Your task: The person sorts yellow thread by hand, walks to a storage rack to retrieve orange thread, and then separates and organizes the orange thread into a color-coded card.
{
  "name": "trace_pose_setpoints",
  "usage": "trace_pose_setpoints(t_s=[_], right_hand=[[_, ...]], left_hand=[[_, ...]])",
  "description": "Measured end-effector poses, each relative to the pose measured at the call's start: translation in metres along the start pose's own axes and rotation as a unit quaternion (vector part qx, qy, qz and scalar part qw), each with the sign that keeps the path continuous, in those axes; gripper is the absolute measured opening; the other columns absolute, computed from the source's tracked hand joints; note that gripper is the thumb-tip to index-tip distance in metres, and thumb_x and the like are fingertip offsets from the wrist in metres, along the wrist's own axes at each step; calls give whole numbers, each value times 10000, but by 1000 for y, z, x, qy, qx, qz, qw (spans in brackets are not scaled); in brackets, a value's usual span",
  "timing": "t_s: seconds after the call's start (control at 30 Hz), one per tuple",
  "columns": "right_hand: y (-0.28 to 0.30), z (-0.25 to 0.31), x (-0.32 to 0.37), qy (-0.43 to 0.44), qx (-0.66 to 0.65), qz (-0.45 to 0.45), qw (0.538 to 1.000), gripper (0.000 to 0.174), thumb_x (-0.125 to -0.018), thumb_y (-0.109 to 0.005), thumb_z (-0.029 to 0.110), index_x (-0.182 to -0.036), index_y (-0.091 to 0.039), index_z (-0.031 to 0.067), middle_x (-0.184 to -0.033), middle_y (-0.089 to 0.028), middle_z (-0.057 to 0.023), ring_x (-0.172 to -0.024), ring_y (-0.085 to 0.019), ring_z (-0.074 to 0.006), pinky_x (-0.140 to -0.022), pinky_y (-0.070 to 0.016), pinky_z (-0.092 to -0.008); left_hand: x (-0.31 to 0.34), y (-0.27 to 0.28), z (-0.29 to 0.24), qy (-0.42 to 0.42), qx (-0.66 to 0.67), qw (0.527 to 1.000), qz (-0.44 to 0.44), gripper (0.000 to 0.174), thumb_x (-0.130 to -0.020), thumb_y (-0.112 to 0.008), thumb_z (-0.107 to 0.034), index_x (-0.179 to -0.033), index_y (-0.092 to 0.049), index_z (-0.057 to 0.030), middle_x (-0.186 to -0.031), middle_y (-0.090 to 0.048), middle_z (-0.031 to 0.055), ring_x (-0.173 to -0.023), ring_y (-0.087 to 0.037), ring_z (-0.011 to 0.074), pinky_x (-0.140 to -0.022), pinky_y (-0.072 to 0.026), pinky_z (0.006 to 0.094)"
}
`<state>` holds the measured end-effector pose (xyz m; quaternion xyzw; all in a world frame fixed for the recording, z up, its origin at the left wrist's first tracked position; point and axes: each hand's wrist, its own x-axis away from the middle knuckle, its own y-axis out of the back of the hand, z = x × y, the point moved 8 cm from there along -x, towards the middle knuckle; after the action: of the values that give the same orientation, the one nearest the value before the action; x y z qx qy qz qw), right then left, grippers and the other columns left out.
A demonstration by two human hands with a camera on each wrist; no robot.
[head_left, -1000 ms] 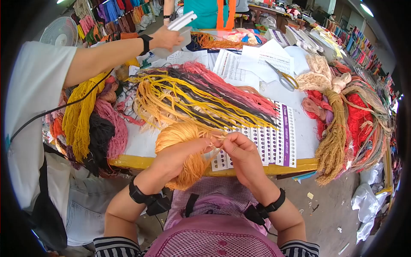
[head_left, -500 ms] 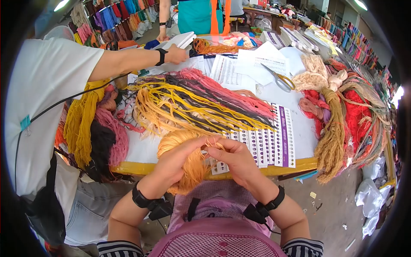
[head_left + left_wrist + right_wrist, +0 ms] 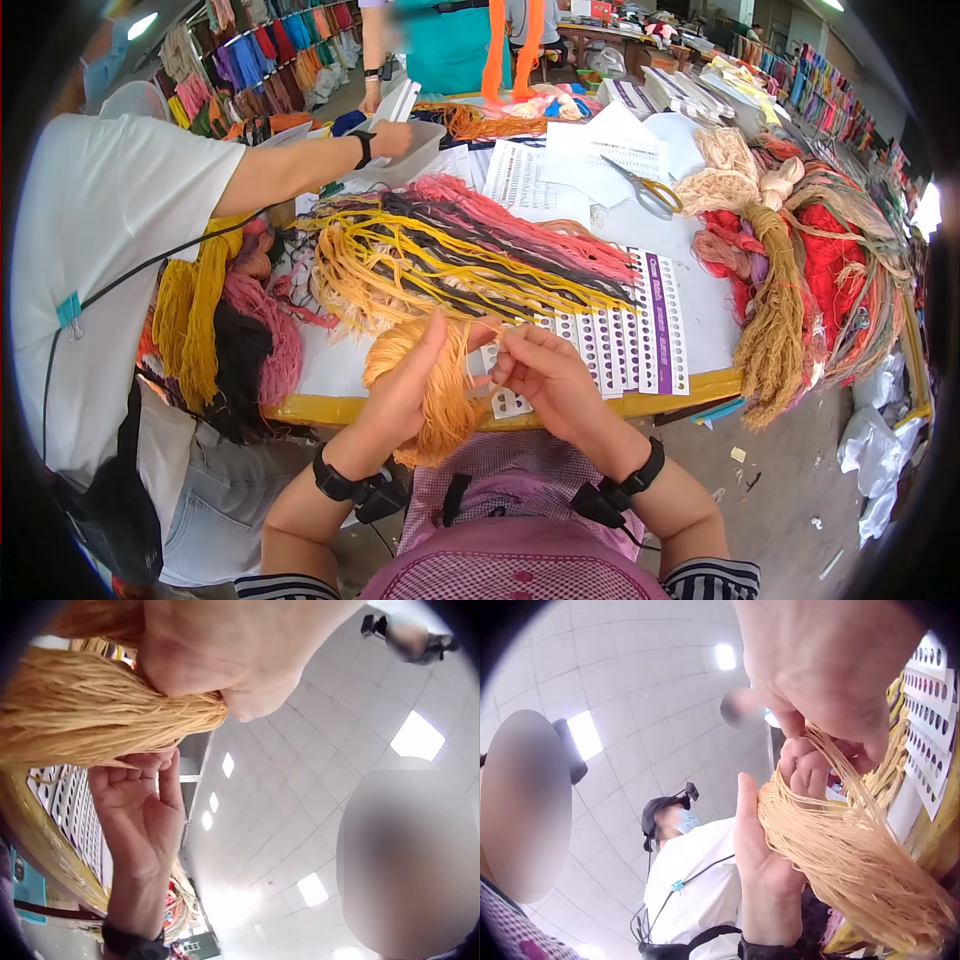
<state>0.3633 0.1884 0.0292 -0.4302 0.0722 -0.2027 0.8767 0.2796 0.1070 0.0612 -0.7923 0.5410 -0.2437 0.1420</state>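
A skein of pale orange thread (image 3: 445, 405) hangs over my left hand (image 3: 402, 385), whose fingers curl through its loop while the thumb points up. At the skein's upper end, my right hand (image 3: 550, 375) pinches a few strands between thumb and fingertips. The right wrist view shows these strands (image 3: 836, 757) drawn away from the skein beneath the right hand. Seen from the left wrist, the skein (image 3: 112, 712) spreads below the left hand, with the right hand (image 3: 139, 825) close behind it.
Yellow, black and pink threads (image 3: 480, 250) lie across the table beyond my hands. Punched colour cards (image 3: 652, 320) are fanned beside them. Scissors (image 3: 650, 190) lie near paper sheets (image 3: 605, 155). Tied skeins (image 3: 770, 300) hang over the right edge. At left, another person's arm (image 3: 290, 170) reaches over the table.
My left thumb has lifted off the skein and points up. My right hand has shifted slightly at the strands. The other person's arm has lowered the white item to the table's far side.
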Motion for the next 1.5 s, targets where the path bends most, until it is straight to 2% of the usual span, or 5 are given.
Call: trace_pose_setpoints(t_s=[0.7, 0.9, 0.97, 1.27, 1.5], right_hand=[[0, 4, 7, 21, 113, -53, 992, 138, -857, -646, 113, -967, -675, 35, -822, -642, 1, -739, -541, -80, -752, -425, -257], [-24, 10, 37, -117, -105, 221, 963, 187, -876, -643, 212, -940, -611, 38, -758, -545, 34, -700, -490, -82, -651, -383, -219], [12, 42, 65, -106, 450, -42, 886, 177, -884, -636, 236, -848, -603, 65, -681, -497, 21, -668, -457, -71, -598, -354, -233], [154, 199, 191, 35, 464, -300, 832, 146, -807, -701, 178, -826, -669, 37, -623, -541, 36, -541, -458, -49, -493, -332, -206], [299, 366, 374, 285, 705, -549, 348, 213, -758, -692, 186, -675, -635, -2, -637, -615, -77, -544, -562, -175, -518, -423, -356]], left_hand=[[-1, 15, 16, -26, -96, 995, 8, 385, -992, -454, -221, -1295, -510, 9, -1317, -538, 108, -1173, -526, 166, -1003, -410, 313], [-1, 82, -25, -43, 196, 975, -99, 120, -887, -613, -210, -866, -597, -93, -698, -535, -3, -640, -536, 131, -604, -475, 266], [15, 123, -54, -102, 219, 962, -128, 158, -876, -595, -173, -740, -529, -129, -577, -414, -58, -507, -429, 72, -481, -393, 226], [118, 331, -104, -221, 281, 908, -218, 219, -945, -525, -240, -743, -513, -156, -538, -394, -106, -441, -394, 54, -418, -343, 209], [206, 382, -146, -360, 140, 841, -380, 170, -935, -545, -248, -795, -515, -157, -558, -366, -86, -448, -364, 51, -399, -309, 222]])
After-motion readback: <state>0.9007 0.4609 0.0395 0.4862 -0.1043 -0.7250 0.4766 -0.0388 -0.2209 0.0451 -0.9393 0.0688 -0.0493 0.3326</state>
